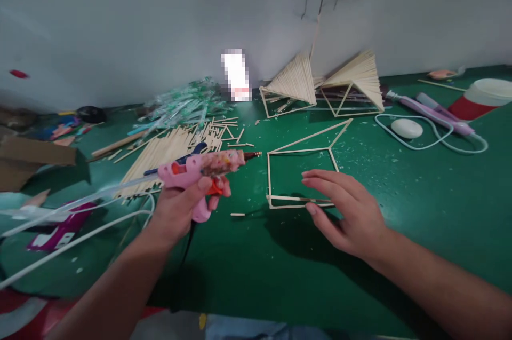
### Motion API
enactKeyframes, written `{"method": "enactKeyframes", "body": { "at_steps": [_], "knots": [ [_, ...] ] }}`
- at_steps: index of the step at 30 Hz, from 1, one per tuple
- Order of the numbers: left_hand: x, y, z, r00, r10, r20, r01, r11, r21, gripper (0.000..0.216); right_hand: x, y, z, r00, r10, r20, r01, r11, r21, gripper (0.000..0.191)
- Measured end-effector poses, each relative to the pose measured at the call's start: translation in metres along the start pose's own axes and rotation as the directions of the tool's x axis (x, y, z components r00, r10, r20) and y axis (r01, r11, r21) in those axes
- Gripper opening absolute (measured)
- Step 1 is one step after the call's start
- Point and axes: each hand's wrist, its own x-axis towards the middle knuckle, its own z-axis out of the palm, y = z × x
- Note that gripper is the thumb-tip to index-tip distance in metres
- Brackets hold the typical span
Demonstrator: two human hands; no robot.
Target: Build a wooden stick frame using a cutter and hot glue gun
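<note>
My left hand (178,204) is wrapped round the handle of a pink glue gun (220,163), with fingers at its orange trigger. The brown nozzle points right, toward a thin wooden stick frame (269,177) on the green table. That frame has a four-sided base and a triangle of sticks at its far side. My right hand (354,214) hovers at the frame's near right corner, thumb and fingers apart. Its thumb is close to the near stick; whether it touches is unclear. A short stick piece (237,214) lies left of the frame.
Loose wooden sticks (160,156) and clear glue sticks (188,102) lie at the back left. Two stick-built fan structures (294,84) stand by the wall. At right are a white oval object (407,128), a corded purple tool (434,113) and a cup (486,97). A cardboard box (38,156) stands left.
</note>
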Motion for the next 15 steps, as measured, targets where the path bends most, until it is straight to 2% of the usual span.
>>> {"method": "enactKeyframes", "body": {
  "at_steps": [3, 6, 10, 15],
  "knots": [
    [0.008, 0.017, 0.016, 0.998, 0.000, -0.065, -0.003, 0.999, -0.044, 0.022, 0.000, 0.001, -0.002, 0.999, -0.012, -0.049, 0.011, 1.000, -0.018, 0.038],
    [0.015, 0.027, 0.024, 0.996, -0.084, -0.032, 0.082, 0.995, -0.050, 0.033, -0.001, 0.002, -0.004, 0.997, -0.015, -0.079, 0.013, 0.999, -0.029, 0.038],
    [0.021, 0.034, 0.028, 0.982, -0.189, -0.014, 0.190, 0.981, 0.037, 0.047, -0.002, 0.002, -0.009, 0.990, -0.045, -0.134, 0.037, 0.998, -0.059, 0.040],
    [0.032, 0.046, 0.035, 0.986, -0.160, 0.049, 0.151, 0.978, 0.144, 0.029, 0.004, -0.001, -0.022, 0.973, -0.067, -0.223, 0.048, 0.995, -0.091, 0.042]
  ]
}}
